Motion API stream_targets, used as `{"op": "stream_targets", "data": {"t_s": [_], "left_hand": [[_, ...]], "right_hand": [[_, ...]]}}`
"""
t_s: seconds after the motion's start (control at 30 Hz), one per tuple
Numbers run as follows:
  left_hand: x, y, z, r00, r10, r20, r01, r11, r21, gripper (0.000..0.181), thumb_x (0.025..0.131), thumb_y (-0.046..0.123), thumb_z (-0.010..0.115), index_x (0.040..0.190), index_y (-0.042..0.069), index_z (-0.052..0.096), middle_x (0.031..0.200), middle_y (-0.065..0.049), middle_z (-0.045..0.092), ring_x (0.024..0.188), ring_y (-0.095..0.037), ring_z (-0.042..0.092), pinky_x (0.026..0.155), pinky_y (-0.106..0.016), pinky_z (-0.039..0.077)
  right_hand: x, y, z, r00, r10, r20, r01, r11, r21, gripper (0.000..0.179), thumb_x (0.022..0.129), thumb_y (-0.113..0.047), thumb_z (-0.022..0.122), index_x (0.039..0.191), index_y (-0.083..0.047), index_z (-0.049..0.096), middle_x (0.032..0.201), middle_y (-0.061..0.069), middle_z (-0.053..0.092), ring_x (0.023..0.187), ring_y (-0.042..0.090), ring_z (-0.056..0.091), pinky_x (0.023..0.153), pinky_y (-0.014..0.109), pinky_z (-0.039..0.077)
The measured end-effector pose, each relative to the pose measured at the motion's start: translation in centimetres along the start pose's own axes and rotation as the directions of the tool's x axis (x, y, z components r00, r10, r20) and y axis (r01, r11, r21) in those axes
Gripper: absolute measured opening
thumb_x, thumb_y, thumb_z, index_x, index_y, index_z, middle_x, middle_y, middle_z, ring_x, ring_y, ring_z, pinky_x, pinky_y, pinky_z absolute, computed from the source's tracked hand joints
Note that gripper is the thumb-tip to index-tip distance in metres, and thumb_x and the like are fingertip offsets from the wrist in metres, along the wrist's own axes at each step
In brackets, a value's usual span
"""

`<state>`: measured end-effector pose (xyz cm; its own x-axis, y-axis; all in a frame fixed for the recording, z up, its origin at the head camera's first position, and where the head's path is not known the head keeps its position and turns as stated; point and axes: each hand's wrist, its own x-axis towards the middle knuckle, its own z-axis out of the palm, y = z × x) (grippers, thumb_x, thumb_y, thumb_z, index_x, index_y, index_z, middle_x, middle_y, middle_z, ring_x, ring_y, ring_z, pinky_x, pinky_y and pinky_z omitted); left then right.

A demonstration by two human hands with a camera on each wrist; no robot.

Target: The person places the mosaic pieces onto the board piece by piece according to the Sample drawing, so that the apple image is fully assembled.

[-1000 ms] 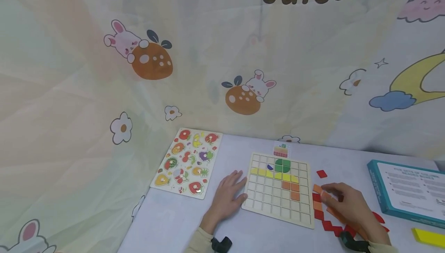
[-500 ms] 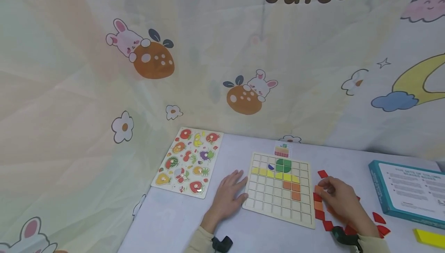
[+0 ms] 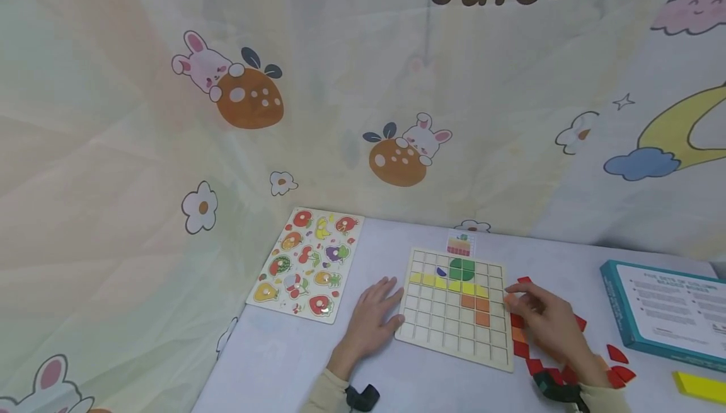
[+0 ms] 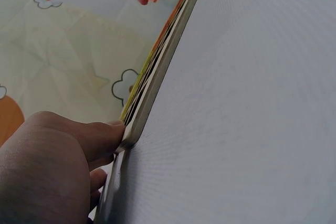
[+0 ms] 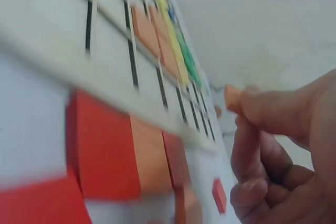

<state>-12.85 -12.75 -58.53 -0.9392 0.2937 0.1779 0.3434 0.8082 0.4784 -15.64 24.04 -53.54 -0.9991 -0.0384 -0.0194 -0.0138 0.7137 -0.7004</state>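
A pale grid board (image 3: 431, 325) lies on the table with yellow, orange, green and blue pieces set in its squares. My left hand (image 3: 371, 315) rests at the board's left edge, fingers extended; in the left wrist view the thumb (image 4: 107, 135) touches the board's edge near a corner. My right hand (image 3: 547, 318) is raised beside the board's right edge. Between its thumb and index finger it pinches a small orange block (image 5: 232, 98). Under and around that hand lie loose red blocks (image 5: 107, 150) and orange blocks (image 5: 151, 156), some partly hidden by it.
A small picture card (image 3: 459, 244) stands behind the board. To the left lies a fruit puzzle board (image 3: 306, 268). A teal-edged box (image 3: 669, 312) and a yellow block (image 3: 700, 388) are at the right, with red curved pieces (image 3: 617, 354) nearby. A printed cloth (image 3: 317, 148) hangs behind the table.
My right hand has pinched an orange block from the row beside the board and moved it left, up to the board's right edge. My left hand has stayed in place.
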Motion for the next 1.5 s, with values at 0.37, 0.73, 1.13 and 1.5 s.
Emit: {"op": "stream_targets", "data": {"t_s": [0.37, 0.73, 1.13, 1.5], "left_hand": [[0.0, -0.1, 0.1, 1.000, 0.004, -0.007, -0.004, 1.000, -0.007, 0.054, 0.102, 0.034, 0.065, 0.153, 0.015, 0.059, 0.169, -0.003, 0.044, 0.160, -0.026, 0.034, 0.130, -0.053, 0.032], [-0.1, -0.4, 0.3, 1.000, 0.006, -0.007, -0.006, 1.000, 0.004, 0.054, 0.103, 0.036, 0.064, 0.153, 0.016, 0.058, 0.170, -0.002, 0.043, 0.161, -0.026, 0.033, 0.130, -0.052, 0.032], [0.0, -0.3, -0.1, 1.000, 0.011, -0.011, -0.011, 1.000, -0.011, 0.053, 0.104, 0.035, 0.063, 0.153, 0.015, 0.059, 0.169, -0.003, 0.044, 0.160, -0.027, 0.034, 0.130, -0.053, 0.032], [0.0, 0.0, -0.2, 1.000, 0.010, -0.005, -0.010, 0.999, -0.031, 0.054, 0.103, 0.032, 0.065, 0.153, 0.014, 0.058, 0.169, -0.005, 0.044, 0.160, -0.028, 0.034, 0.130, -0.054, 0.032]], "right_hand": [[-0.7, -2.5, 3.3, 0.999, -0.052, 0.007, 0.052, 0.999, -0.002, 0.043, 0.082, -0.026, 0.094, 0.118, -0.010, 0.079, 0.097, 0.002, 0.076, 0.081, 0.015, 0.062, 0.063, 0.017, 0.052], [-0.4, -3.4, 5.2, 0.999, -0.021, 0.049, 0.026, 0.994, -0.108, 0.045, 0.074, -0.033, 0.098, 0.112, -0.013, 0.084, 0.097, 0.001, 0.065, 0.091, 0.020, 0.052, 0.067, 0.024, 0.042], [-0.6, -3.5, 5.1, 0.998, -0.033, 0.050, 0.039, 0.993, -0.109, 0.040, 0.077, -0.035, 0.096, 0.110, -0.015, 0.085, 0.090, -0.001, 0.064, 0.089, 0.019, 0.052, 0.067, 0.024, 0.042], [-0.5, -2.5, 4.0, 0.997, -0.070, 0.026, 0.072, 0.994, -0.079, 0.041, 0.081, -0.038, 0.093, 0.112, -0.013, 0.084, 0.096, 0.001, 0.071, 0.087, 0.017, 0.056, 0.066, 0.020, 0.046]]}}
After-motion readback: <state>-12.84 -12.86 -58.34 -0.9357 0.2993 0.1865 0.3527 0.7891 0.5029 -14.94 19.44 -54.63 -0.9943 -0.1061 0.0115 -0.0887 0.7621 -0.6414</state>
